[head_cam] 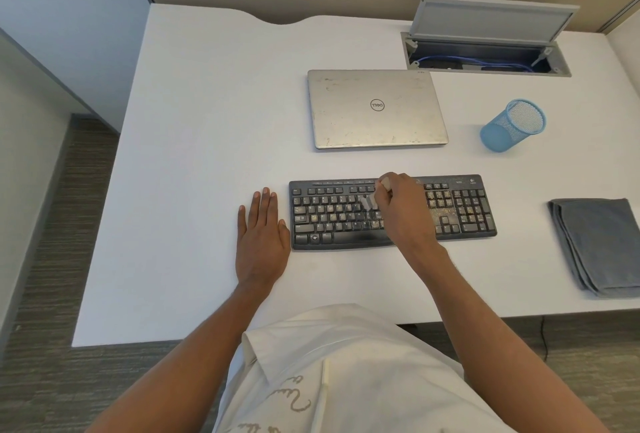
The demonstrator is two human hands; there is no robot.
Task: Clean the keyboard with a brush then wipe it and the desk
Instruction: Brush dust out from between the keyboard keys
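Observation:
A black keyboard (332, 214) lies on the white desk (207, 121), with crumbs scattered over its right-hand keys. My right hand (401, 211) is over the middle of the keyboard and grips a small pale brush (370, 200), whose bristles touch the keys. My left hand (261, 242) rests flat on the desk just left of the keyboard, fingers straight. A folded grey cloth (595, 242) lies at the desk's right edge.
A closed silver laptop (375, 108) sits behind the keyboard. A blue mesh pen cup (512, 125) stands to its right. An open cable hatch (485, 51) with blue wires is at the back right. The desk's front edge runs just before my torso.

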